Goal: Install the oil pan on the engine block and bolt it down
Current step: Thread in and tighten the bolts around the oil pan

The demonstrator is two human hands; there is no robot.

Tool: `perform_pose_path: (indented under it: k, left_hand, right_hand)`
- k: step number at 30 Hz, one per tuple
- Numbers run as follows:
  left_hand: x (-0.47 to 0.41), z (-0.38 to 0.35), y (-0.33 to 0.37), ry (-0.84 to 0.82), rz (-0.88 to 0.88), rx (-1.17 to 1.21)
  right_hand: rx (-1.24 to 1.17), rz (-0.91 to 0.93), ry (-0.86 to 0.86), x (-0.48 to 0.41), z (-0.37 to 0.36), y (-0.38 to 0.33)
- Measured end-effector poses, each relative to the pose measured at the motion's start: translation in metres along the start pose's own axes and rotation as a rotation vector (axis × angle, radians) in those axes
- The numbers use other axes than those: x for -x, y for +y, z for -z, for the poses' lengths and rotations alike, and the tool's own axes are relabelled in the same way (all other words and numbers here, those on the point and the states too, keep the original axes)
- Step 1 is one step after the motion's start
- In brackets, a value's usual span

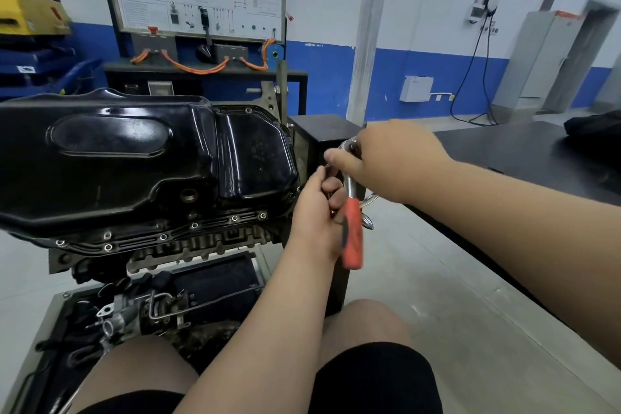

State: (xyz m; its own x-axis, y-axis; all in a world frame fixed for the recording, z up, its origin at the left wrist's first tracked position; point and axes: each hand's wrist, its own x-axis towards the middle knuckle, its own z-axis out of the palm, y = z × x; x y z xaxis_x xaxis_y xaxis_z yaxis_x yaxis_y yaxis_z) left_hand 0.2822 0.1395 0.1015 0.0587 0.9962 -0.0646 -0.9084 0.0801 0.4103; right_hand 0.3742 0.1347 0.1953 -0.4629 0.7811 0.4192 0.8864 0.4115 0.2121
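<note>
A glossy black oil pan (134, 158) sits on the upturned engine block (201, 245), with several bolts (194, 225) seated along its near flange. Just right of the pan's right end, my left hand (316, 212) has its fingers curled around a ratchet wrench (352, 232) with a red handle that hangs downward. My right hand (393, 161) grips the chrome head of the same ratchet from above. What sits on the ratchet's drive end is hidden by both hands.
The engine hangs on a stand over a tray (60, 306) holding loose engine parts. A dark workbench (521, 158) runs along the right. A black box (322, 131) stands behind the hands. My knees fill the bottom of the view.
</note>
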Motion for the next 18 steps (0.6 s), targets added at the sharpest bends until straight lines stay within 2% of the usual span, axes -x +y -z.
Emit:
perform_pose_path:
  k: [1, 3, 4, 7, 9, 12, 16, 18]
  left_hand:
    - [0.001, 0.001, 0.0, -0.008, 0.016, 0.01]
    - [0.003, 0.001, 0.001, -0.022, 0.038, 0.081]
    - [0.004, 0.0, 0.001, -0.025, 0.048, 0.113]
    - [0.005, -0.001, -0.002, 0.031, 0.047, 0.115]
    - [0.005, -0.003, -0.008, 0.051, 0.033, 0.104]
    - [0.004, -0.002, -0.007, 0.017, 0.016, 0.12]
    - [0.005, -0.001, -0.004, -0.072, 0.036, 0.09]
    - [0.005, -0.002, -0.006, -0.027, 0.015, 0.072]
  right_hand:
    - [-0.022, -0.033, -0.006, 0.0, -0.002, -0.001]
    - [0.043, 0.034, -0.008, -0.002, 0.0, 0.0]
    - [0.098, 0.108, -0.002, -0.002, 0.003, 0.003]
    - [0.405, 0.538, 0.136, -0.004, 0.012, 0.018]
    - [0.503, 0.632, 0.169, -0.005, 0.013, 0.022]
    - [0.268, 0.441, 0.149, -0.004, 0.009, 0.012]
    - [-0.063, -0.05, -0.024, -0.001, 0.002, 0.004]
    - [-0.07, -0.043, -0.03, 0.002, 0.001, 0.001]
